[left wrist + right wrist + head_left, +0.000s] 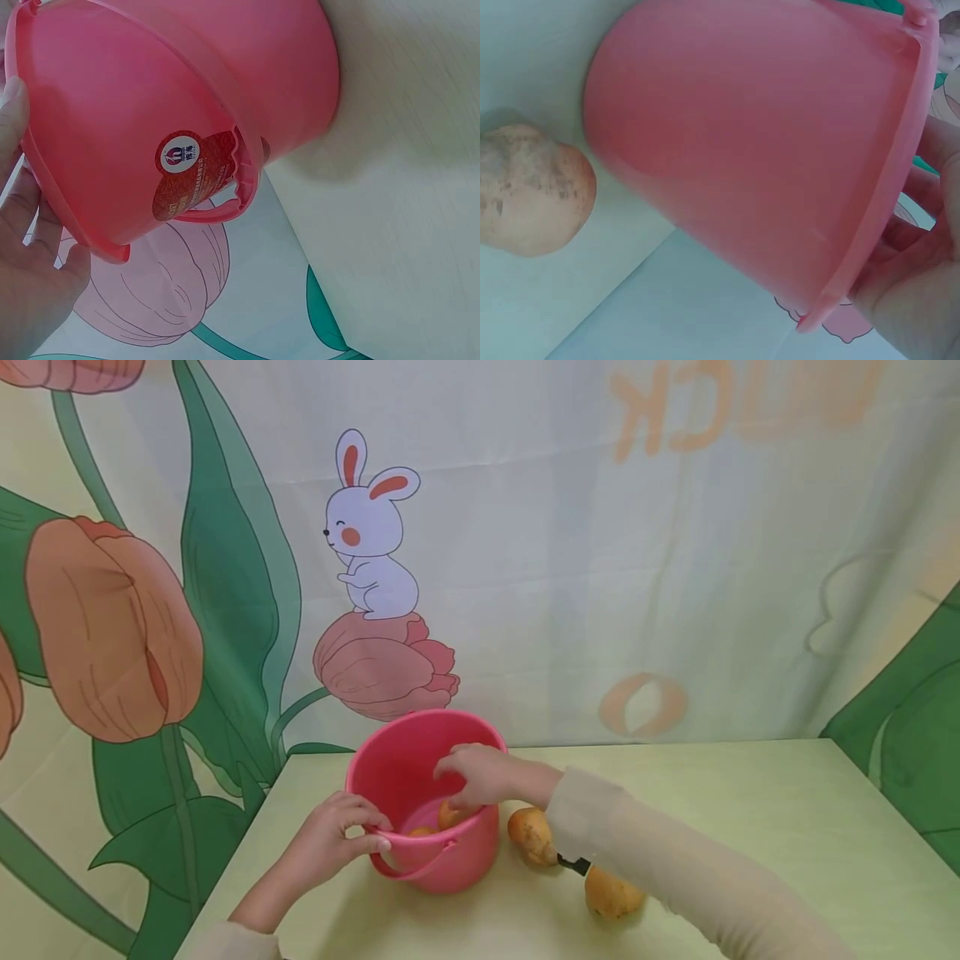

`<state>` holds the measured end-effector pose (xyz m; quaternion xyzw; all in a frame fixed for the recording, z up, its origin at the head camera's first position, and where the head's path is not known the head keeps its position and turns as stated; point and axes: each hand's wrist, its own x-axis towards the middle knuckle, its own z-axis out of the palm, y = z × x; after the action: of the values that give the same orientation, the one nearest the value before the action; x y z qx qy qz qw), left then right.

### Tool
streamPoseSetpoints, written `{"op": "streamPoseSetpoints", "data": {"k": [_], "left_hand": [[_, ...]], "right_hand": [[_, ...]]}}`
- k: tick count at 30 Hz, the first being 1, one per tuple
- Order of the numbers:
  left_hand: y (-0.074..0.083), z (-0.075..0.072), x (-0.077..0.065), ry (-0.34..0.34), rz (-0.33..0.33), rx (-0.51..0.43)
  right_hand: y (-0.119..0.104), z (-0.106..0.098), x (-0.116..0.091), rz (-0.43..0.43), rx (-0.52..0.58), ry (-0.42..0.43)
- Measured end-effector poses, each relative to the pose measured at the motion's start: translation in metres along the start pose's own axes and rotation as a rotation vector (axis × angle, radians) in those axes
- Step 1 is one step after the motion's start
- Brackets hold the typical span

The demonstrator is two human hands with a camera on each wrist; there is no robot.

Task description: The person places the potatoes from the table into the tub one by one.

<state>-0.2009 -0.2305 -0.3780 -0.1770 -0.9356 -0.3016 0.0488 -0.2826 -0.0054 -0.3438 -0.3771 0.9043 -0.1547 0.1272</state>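
Bucket, head view: A pink bucket [461,864] stands on the pale worktop [757,810], one potato [452,815] and part of a second potato [422,832] visible inside it.
Left hand, head view: The left hand [333,833] pinches the bucket's near-left rim between thumb and fingers.
Right hand, head view: The right hand [487,774] reaches over the bucket's right rim, fingers parted above the potatoes.
Loose potatoes, head view: One potato [532,837] lies just right of the bucket; another potato [615,895] sits farther right, nearer the person.
Red label, left wrist view: A red label [191,172] marks the bucket's outer wall, beside its handle [217,214].
Right fingers, right wrist view: Spread beyond the bucket's rim, partly hidden.
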Motion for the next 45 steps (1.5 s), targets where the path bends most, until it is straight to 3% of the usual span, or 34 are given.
{"op": "streamPoseSetpoints", "data": {"k": [8,19,32,38,45], "left_hand": [[0.001,-0.001,-0.001,0.0,-0.006,-0.01],[0.001,0.0,0.0,-0.003,-0.011,-0.016],[0.002,0.0,0.0,-0.001,-0.036,-0.026],[0.002,0.001,0.0,0.005,-0.019,-0.014],[0.002,0.001,0.001,0.002,-0.042,-0.002]], "right_hand": [[0.003,-0.007,-0.008,-0.011,0.024,0.012],[0.004,-0.019,-0.016,-0.133,0.019,0.089],[0.007,-0.029,-0.032,-0.156,0.027,0.114],[0.013,-0.033,-0.045,-0.136,0.093,0.134],[0.026,-0.036,-0.058,-0.19,0.151,0.177]]}}
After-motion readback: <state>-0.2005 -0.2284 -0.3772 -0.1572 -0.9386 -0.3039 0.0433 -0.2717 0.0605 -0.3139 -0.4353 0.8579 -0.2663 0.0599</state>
